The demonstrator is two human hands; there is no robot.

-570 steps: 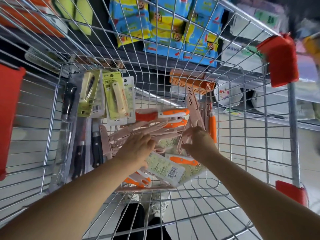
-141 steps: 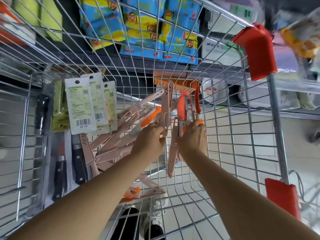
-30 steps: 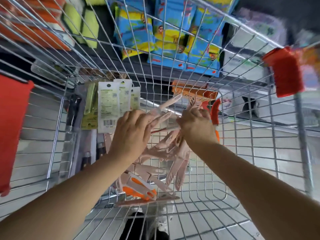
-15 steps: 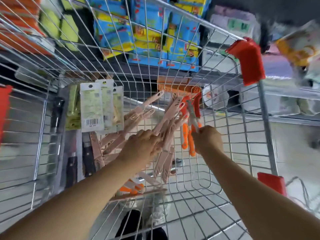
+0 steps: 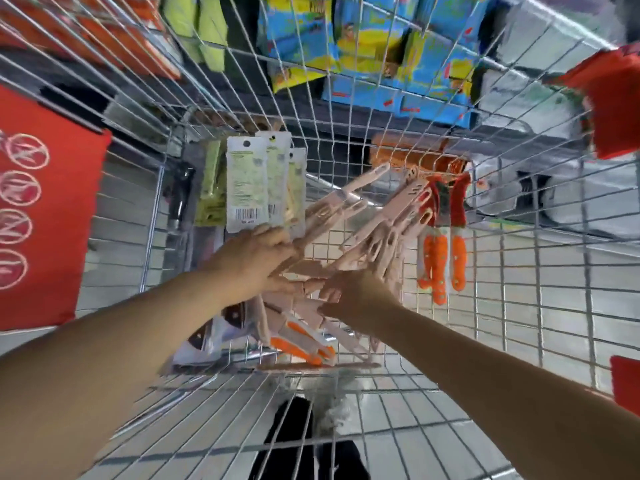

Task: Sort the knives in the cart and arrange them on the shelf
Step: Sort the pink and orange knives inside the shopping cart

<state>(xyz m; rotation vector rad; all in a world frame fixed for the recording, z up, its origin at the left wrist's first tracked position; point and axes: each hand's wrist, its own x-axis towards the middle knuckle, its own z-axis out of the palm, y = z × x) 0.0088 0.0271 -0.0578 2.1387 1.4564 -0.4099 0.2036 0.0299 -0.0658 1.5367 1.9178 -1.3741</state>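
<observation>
In the wire cart (image 5: pixel 519 306), a fan of pink knives (image 5: pixel 367 230) spreads up and to the right from my left hand (image 5: pixel 256 261), which grips their lower ends between fingers and thumb. My right hand (image 5: pixel 353 296) lies just right of it, its fingers stretched left onto the same pink bunch. Three orange-handled knives (image 5: pixel 440 258) stand apart against the far right of the basket, touched by neither hand. An orange-and-white knife (image 5: pixel 301 344) lies on the cart floor below my hands. The frame is blurred.
Carded knife packs (image 5: pixel 246 188) lean on the cart's far left wall, with black-handled knives (image 5: pixel 180 199) beside them and a packed brown-handled knife (image 5: pixel 207 330) lower down. Red corner guards (image 5: pixel 45 209) flank the cart. Shelves with blue and yellow packets (image 5: pixel 363 46) lie beyond.
My right hand has let go of the orange-handled knives, which now stand at the right, and moved left onto the pink bunch. My left hand still holds the pink knives.
</observation>
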